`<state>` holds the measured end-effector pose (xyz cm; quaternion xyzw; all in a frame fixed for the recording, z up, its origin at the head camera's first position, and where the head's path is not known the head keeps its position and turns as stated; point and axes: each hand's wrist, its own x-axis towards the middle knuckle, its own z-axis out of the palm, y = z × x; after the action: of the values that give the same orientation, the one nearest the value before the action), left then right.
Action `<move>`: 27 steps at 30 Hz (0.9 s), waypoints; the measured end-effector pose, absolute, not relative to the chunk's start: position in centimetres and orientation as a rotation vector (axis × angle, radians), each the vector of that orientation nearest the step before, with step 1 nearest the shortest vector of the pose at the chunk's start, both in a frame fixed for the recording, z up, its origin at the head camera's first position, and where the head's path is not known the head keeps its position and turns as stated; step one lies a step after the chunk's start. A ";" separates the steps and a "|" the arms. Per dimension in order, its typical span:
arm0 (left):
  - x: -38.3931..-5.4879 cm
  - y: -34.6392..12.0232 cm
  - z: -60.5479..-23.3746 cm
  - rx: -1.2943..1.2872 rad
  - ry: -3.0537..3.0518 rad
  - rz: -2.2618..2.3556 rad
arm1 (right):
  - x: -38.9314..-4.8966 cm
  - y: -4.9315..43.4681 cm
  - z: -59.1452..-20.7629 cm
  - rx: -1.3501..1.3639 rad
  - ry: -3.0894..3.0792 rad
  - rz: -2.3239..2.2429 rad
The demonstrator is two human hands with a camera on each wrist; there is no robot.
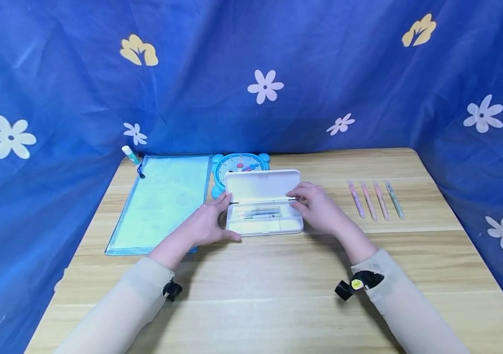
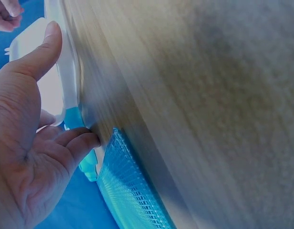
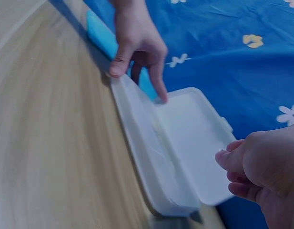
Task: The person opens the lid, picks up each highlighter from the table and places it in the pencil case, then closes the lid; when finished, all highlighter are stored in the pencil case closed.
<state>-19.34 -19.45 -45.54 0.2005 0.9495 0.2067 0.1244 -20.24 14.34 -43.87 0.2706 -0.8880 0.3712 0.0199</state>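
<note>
At the far left of the bench, a glue stick is tilted near the back corner of a blue mesh folder, which lies flat. The left hand grips the left end of the white pencil case, thumb at the front corner and fingers round towards the back. Its wrist is above the folder, so a careless sideways sweep could drag that along.

Just behind the case is a blue clock, partly hidden by the raised lid; a firm push backwards would probably knock the two together. The case sits mid-bench, with some pens lying in its rear compartment. Should they ride up on the divider, the lid might not seat fully.

The right hand is at the right end of the case, fingers curled near the lid's edge; I cannot tell whether they pinch it. With the thumb so close to the hinge side, a dropping lid could nip it, and a one-sided pull might strain the hinge or twist the case.

Further right, four slim pens lie side by side, well apart from that hand; a bump could set them rolling.
</note>
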 end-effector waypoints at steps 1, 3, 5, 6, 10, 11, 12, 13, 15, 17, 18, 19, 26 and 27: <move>-19.3 -19.5 -45.5 0.589 2.769 0.603 | -20.2 14.8 -43.8 0.827 -2.739 1.152; -19.3 -19.5 -45.5 0.593 2.770 0.602 | -20.1 15.6 -43.6 0.813 -2.707 1.169; -19.3 -19.5 -45.5 0.600 2.773 0.605 | -20.0 16.5 -43.5 0.785 -2.688 1.178; -19.3 -19.5 -45.5 0.602 2.774 0.607 | -20.0 16.9 -43.4 0.765 -2.686 1.185; -19.3 -19.6 -45.5 0.599 2.774 0.608 | -19.7 18.5 -43.1 0.689 -2.691 1.179; -19.3 -19.6 -45.5 0.598 2.773 0.607 | -19.7 18.9 -43.1 0.673 -2.686 1.174; -19.2 -19.5 -45.5 0.594 2.771 0.608 | -19.6 19.4 -43.0 0.654 -2.684 1.164; -19.2 -19.5 -45.4 0.591 2.770 0.608 | -19.6 19.8 -43.0 0.638 -2.679 1.157; -19.2 -19.5 -45.4 0.586 2.769 0.611 | -19.5 20.6 -43.1 0.612 -2.669 1.163; -19.2 -19.5 -45.5 0.585 2.768 0.616 | -19.4 21.4 -43.2 0.581 -2.666 1.159; -19.2 -19.5 -45.5 0.581 2.767 0.617 | -19.3 21.8 -43.2 0.552 -2.673 1.143; -19.2 -19.5 -45.5 0.577 2.766 0.620 | -19.3 22.2 -43.3 0.531 -2.677 1.132; -19.2 -19.6 -45.7 0.573 2.767 0.618 | -19.2 24.5 -44.5 0.421 -2.674 1.174; -19.2 -19.6 -45.7 0.574 2.768 0.618 | -19.1 24.8 -44.6 0.408 -2.669 1.185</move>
<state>-19.23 -19.58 -45.68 0.1968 0.9493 0.2118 0.1235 -19.11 24.80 -44.62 0.1378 -0.9009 0.4001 0.0964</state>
